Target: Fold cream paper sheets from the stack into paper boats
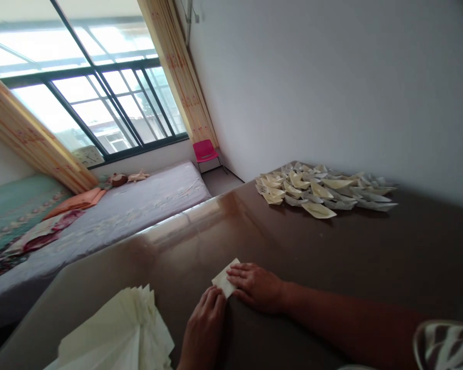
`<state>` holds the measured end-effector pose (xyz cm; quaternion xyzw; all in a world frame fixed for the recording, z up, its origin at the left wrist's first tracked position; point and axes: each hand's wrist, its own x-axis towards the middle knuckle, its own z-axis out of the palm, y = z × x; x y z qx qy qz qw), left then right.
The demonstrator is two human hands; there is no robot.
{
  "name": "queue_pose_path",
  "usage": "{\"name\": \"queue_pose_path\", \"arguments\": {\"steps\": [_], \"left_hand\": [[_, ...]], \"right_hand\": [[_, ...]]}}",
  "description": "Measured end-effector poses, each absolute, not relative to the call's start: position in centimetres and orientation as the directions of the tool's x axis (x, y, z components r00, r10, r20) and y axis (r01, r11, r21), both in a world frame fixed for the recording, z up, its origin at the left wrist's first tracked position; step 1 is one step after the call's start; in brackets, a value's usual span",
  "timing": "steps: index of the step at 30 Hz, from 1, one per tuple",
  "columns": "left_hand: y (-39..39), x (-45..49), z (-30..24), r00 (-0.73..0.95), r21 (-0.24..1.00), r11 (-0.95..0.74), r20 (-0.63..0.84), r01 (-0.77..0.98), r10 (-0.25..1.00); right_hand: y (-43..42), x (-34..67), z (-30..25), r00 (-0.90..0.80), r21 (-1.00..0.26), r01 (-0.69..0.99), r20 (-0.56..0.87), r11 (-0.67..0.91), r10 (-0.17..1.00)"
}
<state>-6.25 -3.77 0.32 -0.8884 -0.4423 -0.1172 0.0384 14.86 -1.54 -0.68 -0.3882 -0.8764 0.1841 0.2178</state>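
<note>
- The small piece of folded paper (220, 281) lies flat on the table (177, 252), between the two hands, just beyond the left fingertips and partly under the right fingers.
- It looks light and thin, stiffer where layered, yet likely easy to crease or tear; on the glossy surface it would probably slide unless pressed down.
- The best hold is likely along its edges and corners, with flat fingertips rather than a hard pinch.
- The right hand (258, 288) lies palm down, fingers extended and slightly spread over the paper, pressing rather than gripping; its forearm comes in low from the right.
- The left hand (205, 321) reaches up from the near side, fingers bent and close together at the paper's near corner; its thumb is hidden, so whether it pinches cannot be told.
- Loose sheets (111, 334) lie left of the left hand; paper boats (301, 187) cluster well apart, towards the wall.
</note>
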Motion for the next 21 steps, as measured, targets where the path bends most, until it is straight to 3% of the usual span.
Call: {"name": "queue_pose_path", "arguments": {"steps": [10,13,17,21], "left_hand": [[-4.3,-5.5,1.0,0.535,0.024,-0.544,0.153,0.838,0.831],[-4.0,-5.8,0.7,0.546,0.021,-0.558,0.172,0.830,0.820],[-3.6,-6.5,0.2,0.587,0.006,-0.609,0.257,0.793,0.768],[-3.7,-6.8,0.0,0.587,-0.002,-0.610,0.271,0.793,0.763]], "right_hand": [[-2.5,12.9,1.7,-0.646,-0.361,0.716,-0.021,0.597,0.763],[-2.3,12.3,1.2,-0.622,-0.309,0.744,0.006,0.592,0.783],[-1.7,13.2,-0.1,-0.613,-0.347,0.704,0.143,0.619,0.777],[-1.4,14.4,-0.4,-0.672,-0.310,0.678,0.104,0.666,0.733]]}}
